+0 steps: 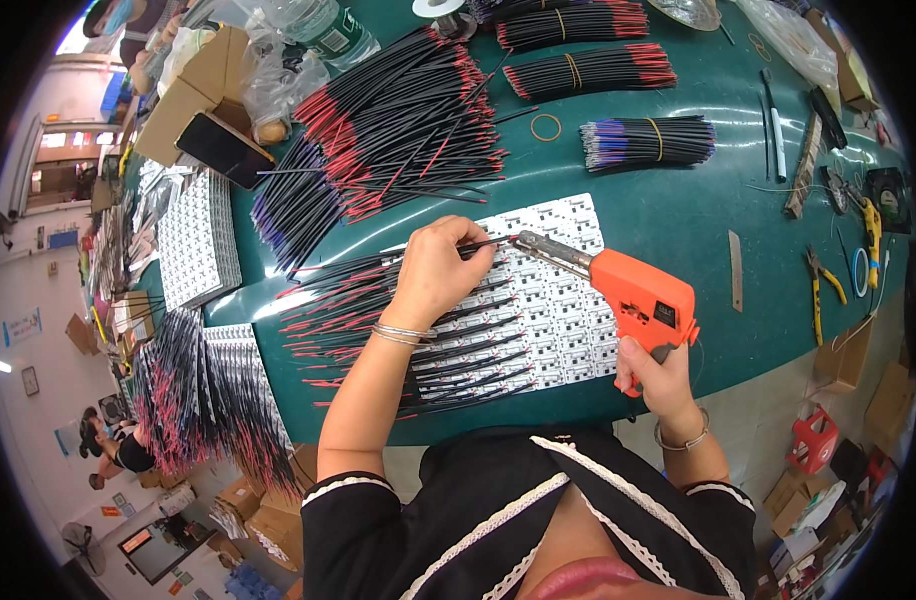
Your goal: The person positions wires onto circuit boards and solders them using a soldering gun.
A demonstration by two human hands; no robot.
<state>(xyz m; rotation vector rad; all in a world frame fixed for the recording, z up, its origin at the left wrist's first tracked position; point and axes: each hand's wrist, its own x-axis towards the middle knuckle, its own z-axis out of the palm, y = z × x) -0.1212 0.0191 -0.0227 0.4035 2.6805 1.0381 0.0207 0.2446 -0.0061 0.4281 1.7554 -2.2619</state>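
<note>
My left hand [440,262] pinches a thin black wire [495,241] between thumb and fingers. The wire's end lies at the tip of an orange soldering gun [643,298], over the far part of a white circuit board panel [570,335]. Wrapped around the gun's handle is my right hand [658,374]. Rows of black wires with red ends [343,330] stretch leftward off the panel, partly hidden under my left forearm. Whether the tip touches the board is too small to tell.
Loose red-and-black wires [408,120] cover the back of the green table [678,225]. Banded wire bundles [648,142] lie behind the panel. To the left are a phone [224,149] and stacked panels [193,240]. Yellow-handled cutters [824,285] and a metal strip [735,270] lie right.
</note>
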